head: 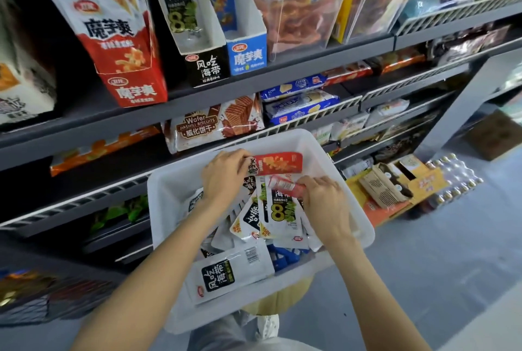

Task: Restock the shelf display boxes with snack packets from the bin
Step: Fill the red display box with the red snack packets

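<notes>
Shelves of snacks face you as your left hand (223, 178) grips a red packet (278, 163) over the bin (169, 189). Your right hand (324, 200) pinches another packet (285, 186). Next, probably lift both to the red box (135, 90).

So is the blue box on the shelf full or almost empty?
Almost empty. The blue display box shows bare white inner walls, with only a packet or two standing at its back.
</notes>
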